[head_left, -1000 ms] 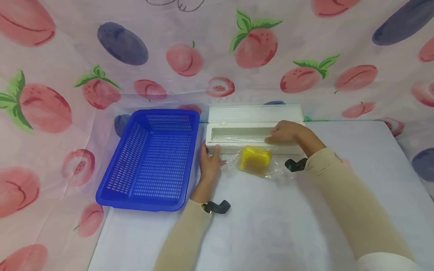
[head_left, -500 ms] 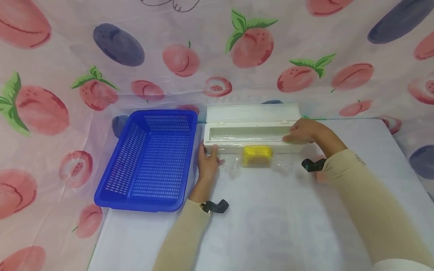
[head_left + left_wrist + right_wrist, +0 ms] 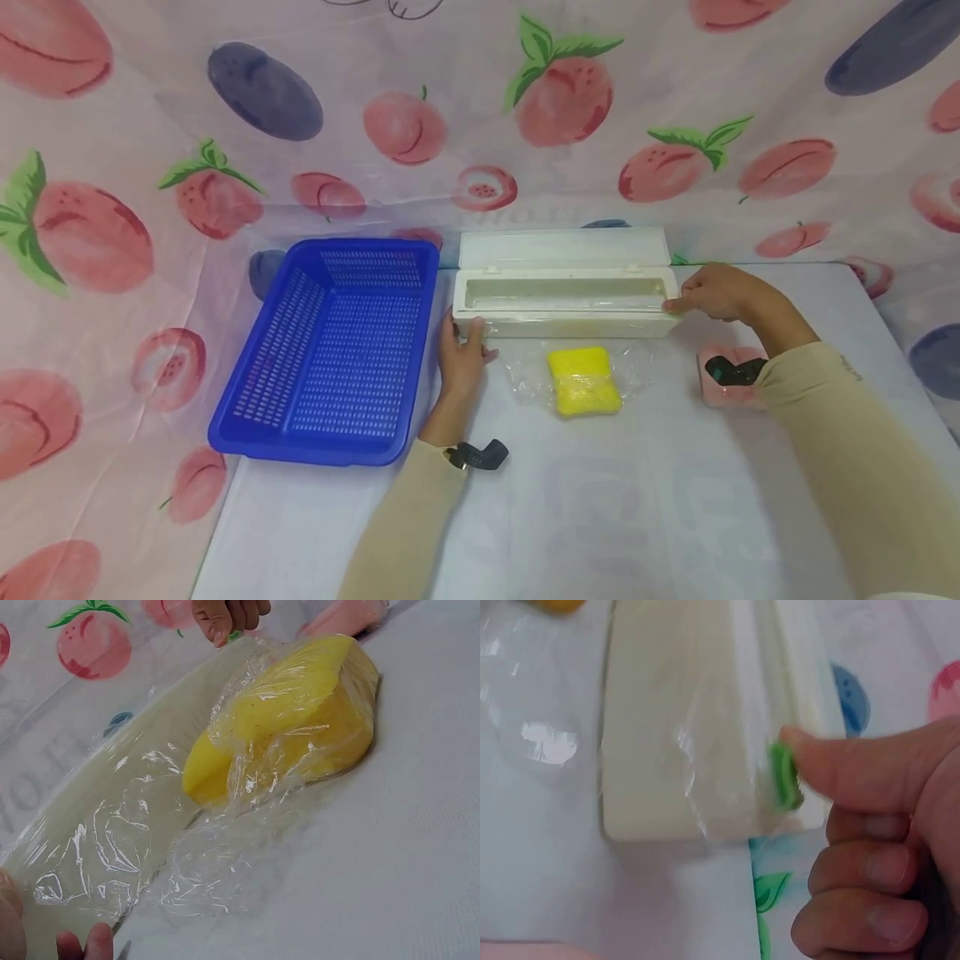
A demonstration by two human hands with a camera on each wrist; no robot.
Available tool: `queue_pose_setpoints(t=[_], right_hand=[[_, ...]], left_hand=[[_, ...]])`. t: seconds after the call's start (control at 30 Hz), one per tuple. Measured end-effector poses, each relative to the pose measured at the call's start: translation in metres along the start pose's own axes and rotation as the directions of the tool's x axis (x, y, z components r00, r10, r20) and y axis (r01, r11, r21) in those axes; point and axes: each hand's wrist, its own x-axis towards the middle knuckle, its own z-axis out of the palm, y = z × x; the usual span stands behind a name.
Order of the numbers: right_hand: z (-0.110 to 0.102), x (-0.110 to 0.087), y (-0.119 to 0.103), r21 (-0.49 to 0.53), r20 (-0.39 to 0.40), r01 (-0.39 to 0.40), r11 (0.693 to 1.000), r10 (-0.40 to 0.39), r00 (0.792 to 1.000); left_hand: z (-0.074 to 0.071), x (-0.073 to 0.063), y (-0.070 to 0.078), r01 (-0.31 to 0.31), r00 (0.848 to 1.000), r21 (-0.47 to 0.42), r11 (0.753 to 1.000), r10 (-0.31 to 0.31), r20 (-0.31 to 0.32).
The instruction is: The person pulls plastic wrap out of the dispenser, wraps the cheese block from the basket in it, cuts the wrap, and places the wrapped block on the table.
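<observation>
A long white cling film dispenser (image 3: 562, 325) stands at the back of the table, its lid (image 3: 566, 248) raised behind it. My left hand (image 3: 461, 367) grips its left end, thumb on the front face. At the right end, my right hand (image 3: 731, 296) pinches a small green slide cutter (image 3: 785, 776) on the edge, thumb against it in the right wrist view. A yellow sponge (image 3: 585, 382) lies on the table in front of the dispenser. Clear cling film (image 3: 637, 375) wraps it and spreads loosely to both sides; film also stretches over the dispenser's front.
Left of the dispenser stands a blue plastic basket (image 3: 318, 457) with perforated walls. A pink block-like thing (image 3: 711, 396) sits under my right wrist, partly hidden. A fruit-patterned sheet (image 3: 555, 183) hangs behind the white-covered table (image 3: 600, 517).
My right hand has slid right along the dispenser from its middle to its right end. The wrapped sponge has tipped forward and come to lie nearer me. My left hand has stayed put.
</observation>
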Motion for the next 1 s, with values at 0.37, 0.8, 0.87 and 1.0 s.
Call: queue_pose_setpoints(t=[0.37, 0.8, 0.87, 1.0], right_hand=[[0.006, -0.004, 0.008, 0.177, 0.077, -0.023, 0.984, 0.009, 0.997], [0.017, -0.010, 0.008, 0.323, 0.057, -0.095, 0.942, 0.081, 0.995], [0.019, -0.012, 0.009, 0.314, 0.041, -0.100, 0.944, 0.091, 0.995], [0.025, -0.013, 0.008, 0.293, 0.000, -0.091, 0.952, 0.095, 0.996]], left_hand=[[0.001, -0.001, 0.000, -0.035, 0.999, 0.003, 0.999, 0.035, -0.003], [-0.002, -0.001, -0.001, -0.021, 1.000, 0.006, 1.000, 0.021, 0.018], [-0.001, -0.001, -0.002, -0.028, 0.999, 0.007, 1.000, 0.027, 0.017], [-0.002, 0.001, -0.002, -0.048, 0.999, 0.024, 0.999, 0.048, 0.015]])
